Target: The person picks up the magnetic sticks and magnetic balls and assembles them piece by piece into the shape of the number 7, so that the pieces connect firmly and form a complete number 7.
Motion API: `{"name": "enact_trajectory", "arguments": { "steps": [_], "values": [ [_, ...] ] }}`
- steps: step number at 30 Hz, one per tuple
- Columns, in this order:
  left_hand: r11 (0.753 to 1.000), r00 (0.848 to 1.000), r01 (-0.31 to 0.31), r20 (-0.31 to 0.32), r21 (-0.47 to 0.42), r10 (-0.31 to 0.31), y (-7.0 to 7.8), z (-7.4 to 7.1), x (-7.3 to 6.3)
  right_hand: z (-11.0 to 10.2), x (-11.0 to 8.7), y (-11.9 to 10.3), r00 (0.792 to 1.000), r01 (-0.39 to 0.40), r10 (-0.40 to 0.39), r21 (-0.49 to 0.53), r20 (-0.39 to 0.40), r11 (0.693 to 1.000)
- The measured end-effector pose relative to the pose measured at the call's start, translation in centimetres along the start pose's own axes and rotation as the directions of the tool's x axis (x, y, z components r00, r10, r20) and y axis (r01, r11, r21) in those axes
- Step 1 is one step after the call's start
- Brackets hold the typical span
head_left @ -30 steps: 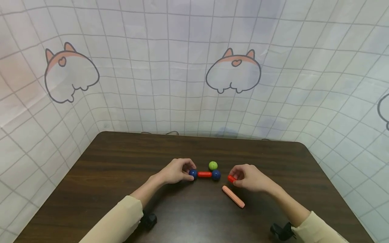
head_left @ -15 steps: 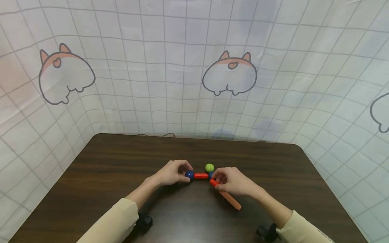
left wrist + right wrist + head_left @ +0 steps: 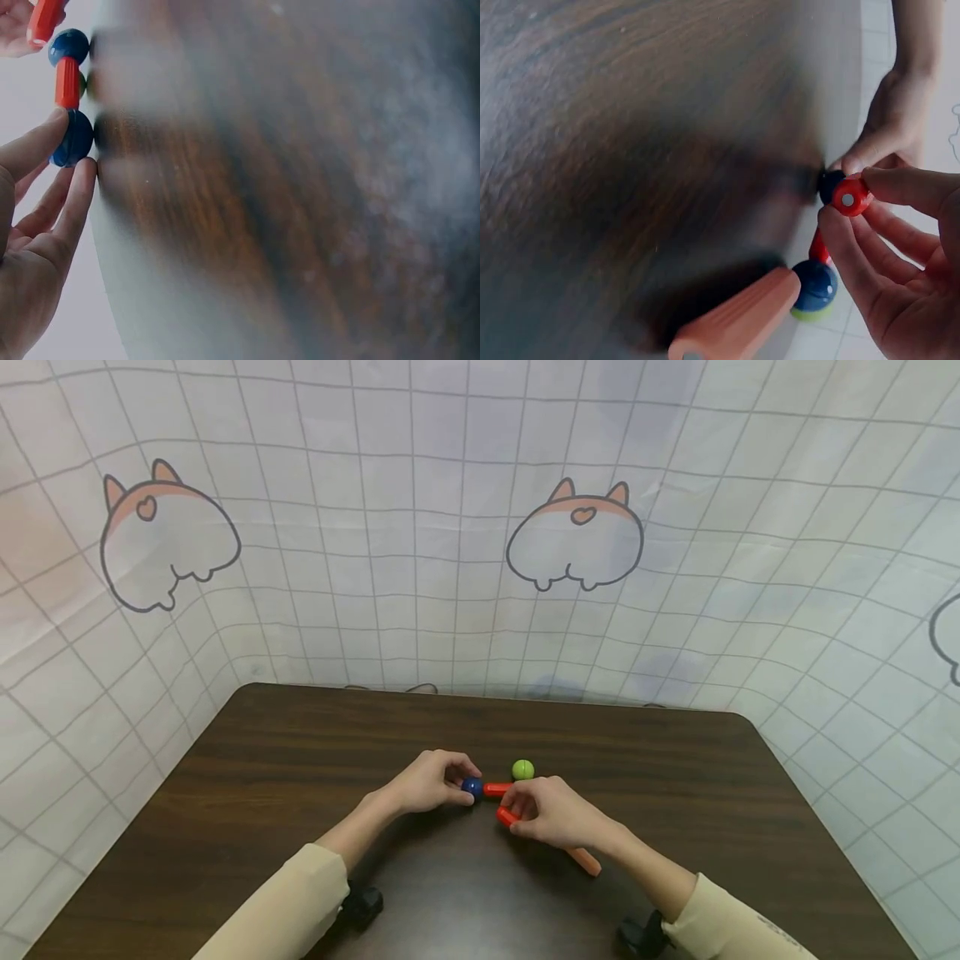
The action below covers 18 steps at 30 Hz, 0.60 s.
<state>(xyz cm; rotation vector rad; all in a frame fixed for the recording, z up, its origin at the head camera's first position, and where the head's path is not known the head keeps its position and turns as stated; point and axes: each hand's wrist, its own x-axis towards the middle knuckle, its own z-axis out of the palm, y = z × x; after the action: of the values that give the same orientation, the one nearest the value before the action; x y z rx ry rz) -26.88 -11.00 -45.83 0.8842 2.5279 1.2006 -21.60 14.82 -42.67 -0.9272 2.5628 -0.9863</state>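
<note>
My left hand [image 3: 431, 782] pinches a blue ball [image 3: 75, 140] between thumb and fingers. From that ball a short red rod [image 3: 67, 82] runs to a second blue ball [image 3: 815, 285], which my right hand hides in the head view. My right hand [image 3: 555, 814] pinches another short red rod [image 3: 851, 196], whose end shows a round silvery spot. In the head view this held rod is just in front of the joined pieces. A longer orange rod [image 3: 739, 315] lies on the table, one end right at the second blue ball.
A small green ball [image 3: 522, 769] sits just behind the joined pieces. All of it is on a dark wooden table [image 3: 300, 735], with a white grid-patterned cloth [image 3: 420, 568] hanging behind and along the sides.
My right hand has moved left with its red rod, from the right of the orange rod to just in front of the joined pieces. My left hand keeps its pinch on the blue ball.
</note>
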Motion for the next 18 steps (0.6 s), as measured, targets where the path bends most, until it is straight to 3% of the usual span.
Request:
{"name": "enact_trajectory", "arguments": {
  "steps": [7,18],
  "values": [
    [1.0,1.0,0.008,0.002,0.002,-0.008,0.1,0.0,0.2,0.6,0.5,-0.4,0.999,0.035,-0.035,-0.01,-0.024,0.999],
    [1.0,1.0,0.021,0.009,-0.002,-0.021,-0.2,-0.1,0.3,2.3,1.2,-1.0,0.998,0.054,-0.055,0.022,0.037,0.998]
  ]
}}
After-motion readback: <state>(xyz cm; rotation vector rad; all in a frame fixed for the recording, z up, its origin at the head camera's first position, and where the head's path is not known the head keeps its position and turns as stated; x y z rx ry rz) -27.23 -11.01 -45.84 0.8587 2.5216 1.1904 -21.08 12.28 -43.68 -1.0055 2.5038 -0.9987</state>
